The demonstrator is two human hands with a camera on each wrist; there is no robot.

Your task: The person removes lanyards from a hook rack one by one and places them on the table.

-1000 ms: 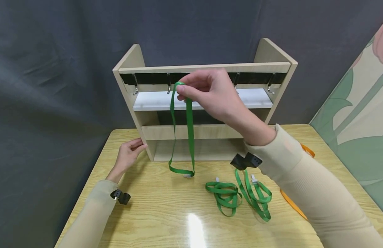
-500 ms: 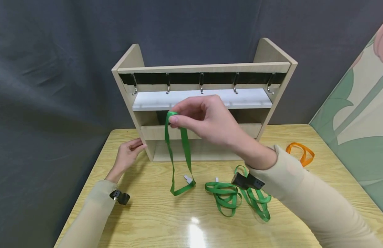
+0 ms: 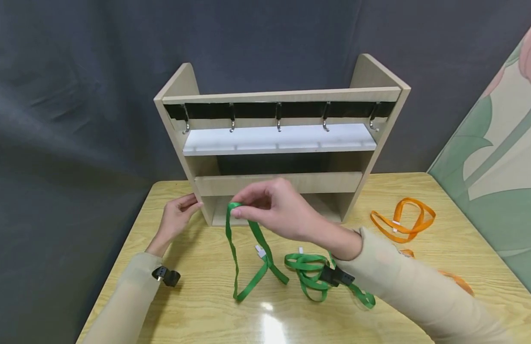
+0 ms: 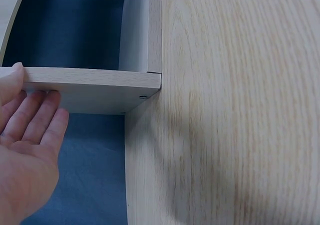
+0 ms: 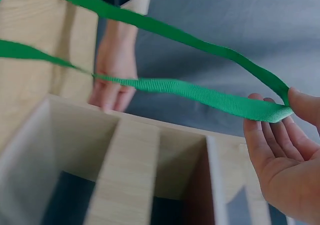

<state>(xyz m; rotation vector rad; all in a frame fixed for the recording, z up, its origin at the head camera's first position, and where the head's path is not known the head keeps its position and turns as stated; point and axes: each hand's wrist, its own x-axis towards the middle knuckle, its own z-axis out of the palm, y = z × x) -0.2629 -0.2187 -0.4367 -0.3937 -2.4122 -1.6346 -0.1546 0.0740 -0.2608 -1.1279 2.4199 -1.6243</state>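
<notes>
My right hand [image 3: 276, 210] pinches the top of a green lanyard [image 3: 251, 285] between thumb and fingers, in front of the rack's lower opening. Its loop hangs down, and the lower end with a pale plastic clip [image 3: 260, 251] lies on the table. At the left, my left hand [image 3: 177, 217] holds the side panel of a light wooden rack [image 3: 278, 184]. In the left wrist view the thumb lies on the panel's edge and the fingers [image 4: 37, 120] on its outer face. The right wrist view shows the strap [image 5: 170, 87] stretching away from the fingers.
Two more green lanyards [image 3: 308, 263] lie right of the held one, partly covered by the right wrist. Orange lanyards [image 3: 416, 229] lie at the table's right, partly behind the sleeve. Several metal hooks [image 3: 279, 124] line the rack's top bar above a white shelf [image 3: 278, 138].
My right hand has come down from hook height to the rack's bottom, bringing the green lanyard onto the table. The hooks and orange lanyards are now uncovered. The left hand has stayed put.
</notes>
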